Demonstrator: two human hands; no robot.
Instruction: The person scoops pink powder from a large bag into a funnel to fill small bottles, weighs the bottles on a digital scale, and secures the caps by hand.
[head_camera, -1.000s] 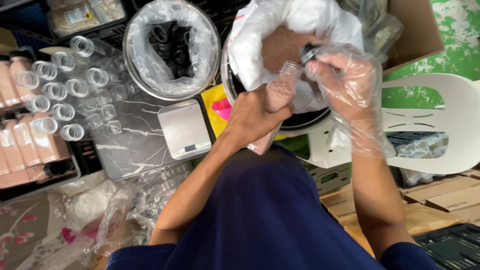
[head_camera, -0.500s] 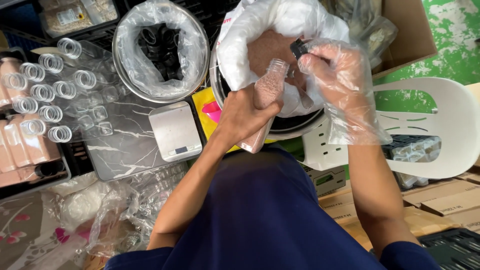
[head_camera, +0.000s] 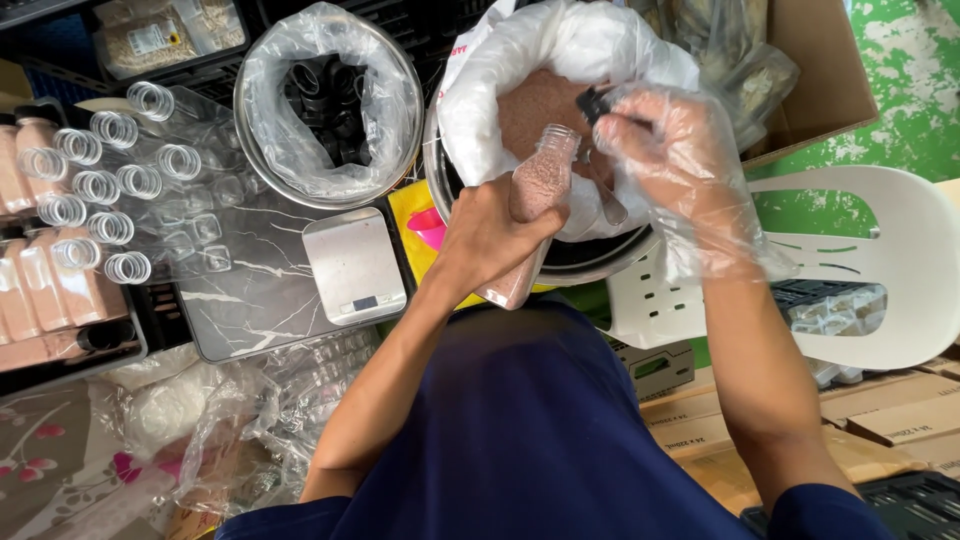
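I had the left hand (head_camera: 490, 235) wrapped around a clear bottle (head_camera: 530, 215), tilted with its open neck up over the white bag (head_camera: 520, 60) of pink powder (head_camera: 535, 105). The bottle looked nearly full of the same pink powder. The right hand (head_camera: 670, 170), inside a loose plastic glove, was pinched shut on something small and dark just above and to the right of the bottle's mouth; I could not tell whether it was a scoop handle or a cap.

To do this well, I judged the bottle's mouth should sit directly above the bag, so that any spill fell back in. A firm grip low on the bottle mattered, since the powder made it heavy. The right hand needed short, steady movements close to the neck.

On the marble tabletop (head_camera: 250, 300) to the left lay a small scale (head_camera: 355, 265), rows of empty bottles (head_camera: 110, 190), and a metal bowl (head_camera: 330, 100) lined with plastic holding black caps.
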